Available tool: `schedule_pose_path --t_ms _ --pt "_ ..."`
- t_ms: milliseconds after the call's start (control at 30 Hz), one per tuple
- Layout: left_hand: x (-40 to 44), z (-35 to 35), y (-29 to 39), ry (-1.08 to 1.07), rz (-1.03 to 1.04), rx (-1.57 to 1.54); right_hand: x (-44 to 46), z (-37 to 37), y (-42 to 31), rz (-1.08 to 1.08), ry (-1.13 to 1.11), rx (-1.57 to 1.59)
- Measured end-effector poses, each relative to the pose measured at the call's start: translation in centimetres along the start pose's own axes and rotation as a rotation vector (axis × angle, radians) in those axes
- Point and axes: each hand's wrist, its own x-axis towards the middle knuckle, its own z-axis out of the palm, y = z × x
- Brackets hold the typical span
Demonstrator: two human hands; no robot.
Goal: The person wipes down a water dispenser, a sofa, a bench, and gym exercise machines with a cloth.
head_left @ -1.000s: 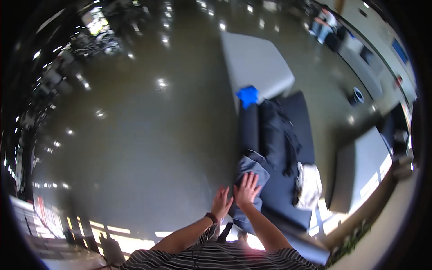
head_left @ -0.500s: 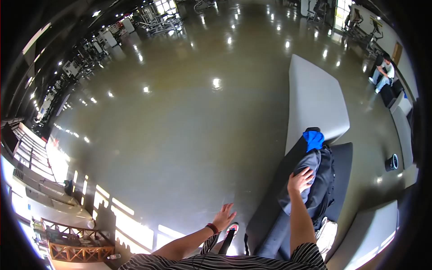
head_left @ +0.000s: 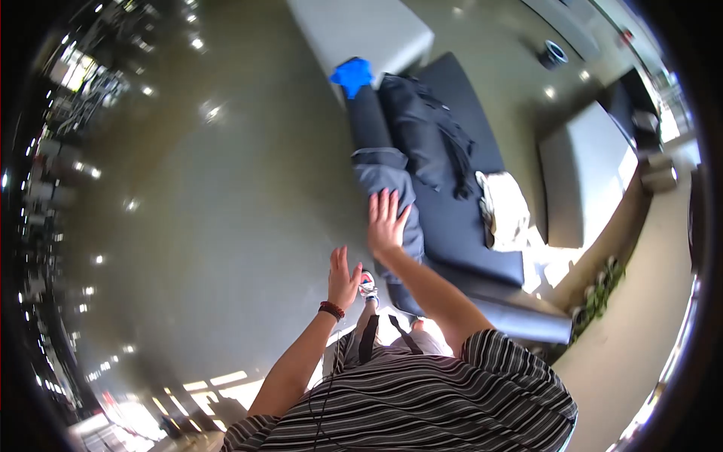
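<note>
My right hand point(head_left: 387, 222) lies with its fingers stretched out on a dark grey garment point(head_left: 382, 175). The garment is spread along the left edge of a dark padded bench point(head_left: 471, 237); its exact kind is hard to tell. My left hand point(head_left: 344, 280) is open in the air over the floor, just left of the bench, with a dark red bracelet on the wrist and nothing in it. Beyond the garment, a bright blue cloth point(head_left: 352, 75) rests at the bench's far end. A black bundle with straps point(head_left: 422, 128) and a crumpled white cloth item point(head_left: 504, 211) lie to the right.
A light grey bench point(head_left: 369, 34) adjoins the far end. Another light grey bench point(head_left: 576, 177) stands to the right, with a dark bin point(head_left: 553, 54) farther back. Plants point(head_left: 599, 297) line the low wall. My shoe point(head_left: 367, 286) is beside the dark bench.
The view has swung right and down. The grey garment, under my right hand, has shifted from against the black bundle to the bench's left edge. My left hand stays open.
</note>
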Motion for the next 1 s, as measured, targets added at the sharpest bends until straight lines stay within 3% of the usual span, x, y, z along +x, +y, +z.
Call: schedule_pose_path --t_ms 67,200,333,400,567,767,933,1000 --pt "0.0 1.9 2.8 -0.018 0.133 0.090 -6.8 -3.0 2.3 -0.028 -0.146 0.295" --pt "-1.9 5.4 6.9 -0.157 0.426 0.231 -18.3 -3.0 8.0 0.002 -0.161 0.521" --pt "-5.5 9.3 10.4 -0.375 0.629 0.436 -26.2 -2.6 18.0 0.034 -0.131 0.386" --pt "-7.0 10.9 11.7 -0.410 0.684 0.479 -29.4 -1.5 23.6 0.184 -0.065 0.310" --pt "-8.3 13.8 13.1 -0.365 0.561 0.588 -36.9 0.4 37.7 0.519 0.026 0.174" --pt "-9.1 13.2 13.5 -0.340 0.513 0.570 -42.3 2.8 47.7 0.671 0.094 0.095" --pt "-11.1 11.8 12.4 -0.205 0.404 0.408 -40.9 4.1 47.1 0.784 0.064 0.114" --pt "-12.0 10.8 10.7 -0.123 0.409 0.314 -39.2 3.4 44.2 0.697 0.022 0.138"
